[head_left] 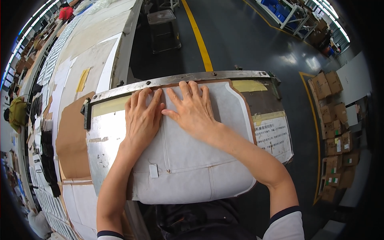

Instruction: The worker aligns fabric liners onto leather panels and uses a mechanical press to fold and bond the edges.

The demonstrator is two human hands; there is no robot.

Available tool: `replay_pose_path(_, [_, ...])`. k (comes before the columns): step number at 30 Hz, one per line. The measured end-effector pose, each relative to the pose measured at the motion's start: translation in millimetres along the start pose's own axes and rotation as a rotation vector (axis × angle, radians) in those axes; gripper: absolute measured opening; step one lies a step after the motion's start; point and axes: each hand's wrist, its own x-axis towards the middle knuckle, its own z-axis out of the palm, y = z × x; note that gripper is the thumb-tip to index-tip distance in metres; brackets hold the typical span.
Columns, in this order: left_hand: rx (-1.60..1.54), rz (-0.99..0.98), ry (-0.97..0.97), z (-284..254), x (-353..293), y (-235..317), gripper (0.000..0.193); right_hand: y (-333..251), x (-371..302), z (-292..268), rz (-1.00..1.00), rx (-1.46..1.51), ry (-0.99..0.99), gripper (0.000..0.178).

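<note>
A pale grey sewn panel (188,176) with brown edging lies over a metal plate (105,152). Stitched seams and a small white tab (154,171) show on its surface. My left hand (144,116) rests on the panel's upper left part, fingers spread and fingertips close to the metal bar (176,77) along the far edge. Beside it, my right hand (192,106) presses flat on the panel, fingers apart and pointing at the same bar. The two thumbs are near each other. Neither hand grips anything; the panel's underside is hidden.
To the left runs a long worktable (90,52) with a brown sheet (74,140) and stacked white and black pieces. A printed sheet (274,138) lies on the plate's right side. Cardboard boxes (336,124) stand at the far right; a stool (162,30) is ahead. Another person (18,114) is at far left.
</note>
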Motion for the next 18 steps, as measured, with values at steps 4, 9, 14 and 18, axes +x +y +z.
replay_pose_path(4, [0.02, -0.02, -0.023, -1.5, 0.4, 0.1, 0.038, 0.0, -0.9, -1.4, 0.011, -0.02, 0.015, 0.069])
replay_pose_path(9, [0.008, -0.027, -0.065, -6.4, 3.0, 2.0, 0.04, -0.7, 1.6, 0.3, 0.014, -0.025, 0.012, 0.069])
replay_pose_path(14, [0.102, -0.027, -0.105, -10.1, 8.9, 9.8, 0.042, -2.0, 0.9, -0.7, 0.001, -0.044, 0.032, 0.064])
replay_pose_path(18, [0.125, -0.018, -0.117, -4.5, 11.8, 17.3, 0.04, 10.5, -3.7, -5.6, -0.002, 0.096, -0.012, 0.062])
